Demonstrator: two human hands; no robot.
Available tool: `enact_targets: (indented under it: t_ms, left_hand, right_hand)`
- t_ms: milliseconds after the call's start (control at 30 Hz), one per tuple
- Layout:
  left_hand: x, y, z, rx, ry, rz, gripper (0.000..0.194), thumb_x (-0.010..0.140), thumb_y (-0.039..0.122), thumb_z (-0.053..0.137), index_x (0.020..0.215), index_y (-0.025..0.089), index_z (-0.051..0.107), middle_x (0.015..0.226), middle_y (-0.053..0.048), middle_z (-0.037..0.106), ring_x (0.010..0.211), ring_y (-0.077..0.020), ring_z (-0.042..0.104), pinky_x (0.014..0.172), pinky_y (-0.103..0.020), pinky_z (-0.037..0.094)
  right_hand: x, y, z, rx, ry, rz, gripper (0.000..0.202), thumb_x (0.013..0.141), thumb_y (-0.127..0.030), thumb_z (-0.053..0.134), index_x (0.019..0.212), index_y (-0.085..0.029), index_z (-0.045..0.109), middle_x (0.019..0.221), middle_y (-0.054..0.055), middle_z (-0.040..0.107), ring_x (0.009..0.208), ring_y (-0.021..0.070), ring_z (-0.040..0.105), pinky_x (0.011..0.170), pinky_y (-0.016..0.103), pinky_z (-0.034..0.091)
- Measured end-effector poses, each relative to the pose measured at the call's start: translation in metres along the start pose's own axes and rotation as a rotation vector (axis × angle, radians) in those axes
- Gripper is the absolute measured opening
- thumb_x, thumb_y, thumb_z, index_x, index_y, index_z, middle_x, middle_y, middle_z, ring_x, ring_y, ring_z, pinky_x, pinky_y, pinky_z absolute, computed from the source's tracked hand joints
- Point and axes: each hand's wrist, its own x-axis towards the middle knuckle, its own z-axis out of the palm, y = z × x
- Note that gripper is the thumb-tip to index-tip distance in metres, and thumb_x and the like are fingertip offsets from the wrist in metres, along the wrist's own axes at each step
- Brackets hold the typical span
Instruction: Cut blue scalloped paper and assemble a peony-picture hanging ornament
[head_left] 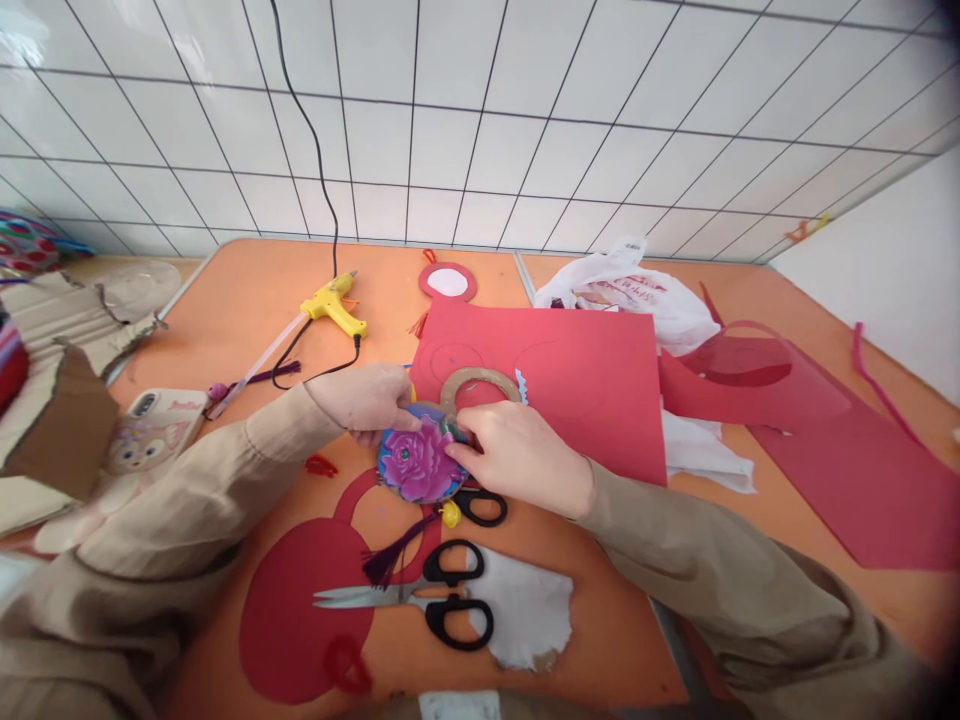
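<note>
My left hand [369, 400] is closed on the upper left edge of a round blue piece with a purple flower [421, 457]. On its right edge my right hand [510, 445] pinches the same flower piece. A brown ring [480, 380] lies just above it, on a red sheet [592, 390]. From the bottom of the flower piece hang a yellow bell [450, 514] and a dark purple tassel [390, 555]. Black-handled scissors [457, 595] lie below, and another black handle [486, 507] shows beside the bell.
Left of the hands are a yellow glue gun [335, 305] with its cord, a phone [154, 430] and torn cardboard [56, 420]. Red cut-outs [300, 610] and white cloth [529, 605] lie in front. A plastic bag [637, 300] and red material [862, 460] sit right.
</note>
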Motion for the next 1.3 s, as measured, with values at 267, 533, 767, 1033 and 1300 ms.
enact_targets:
  t_ms: [267,533,767,1033,1300]
  left_hand:
    - [-0.008,-0.001,-0.010,0.162,0.144,-0.068,0.036,0.082,0.032,0.057,0.051,0.020,0.046,0.042,-0.001,0.057,0.040,-0.0115,0.054,0.047,-0.021,0.041]
    - [0.002,-0.007,-0.003,0.210,0.047,-0.006,0.042,0.077,0.033,0.064,0.042,0.021,0.043,0.037,0.001,0.051,0.040,-0.0116,0.051,0.051,-0.024,0.040]
    - [0.002,-0.008,-0.006,0.143,0.035,-0.022,0.039,0.076,0.034,0.067,0.046,0.020,0.047,0.035,0.002,0.050,0.039,-0.0117,0.051,0.049,-0.023,0.039]
    - [0.008,-0.016,-0.006,-0.002,0.012,-0.058,0.030,0.078,0.031,0.067,0.056,0.019,0.050,0.043,0.002,0.058,0.042,-0.0131,0.057,0.045,-0.022,0.042]
    - [0.014,-0.025,-0.006,-0.116,0.005,-0.022,0.031,0.082,0.034,0.064,0.058,0.018,0.052,0.048,-0.002,0.061,0.041,-0.0131,0.056,0.043,-0.023,0.044]
  right_hand:
    - [-0.002,-0.002,-0.002,-0.117,0.000,0.011,0.032,0.093,-0.043,0.057,0.087,-0.014,0.069,0.082,0.012,0.074,0.077,0.0275,0.069,0.054,0.030,0.028]
    - [0.001,-0.002,-0.001,-0.144,-0.018,0.043,0.036,0.097,-0.043,0.052,0.087,-0.014,0.069,0.084,0.011,0.074,0.078,0.0287,0.071,0.052,0.031,0.025]
    - [0.001,-0.001,-0.001,-0.127,0.005,0.047,0.038,0.095,-0.046,0.055,0.084,-0.012,0.068,0.081,0.012,0.073,0.079,0.0282,0.070,0.053,0.031,0.023]
    - [0.005,0.004,0.002,-0.043,0.024,0.082,0.029,0.095,-0.037,0.057,0.083,-0.013,0.065,0.076,0.008,0.070,0.076,0.0241,0.068,0.054,0.029,0.024]
    - [0.008,0.010,0.005,0.036,0.049,0.068,0.026,0.092,-0.034,0.062,0.075,-0.014,0.062,0.069,0.006,0.065,0.071,0.0212,0.064,0.053,0.028,0.022]
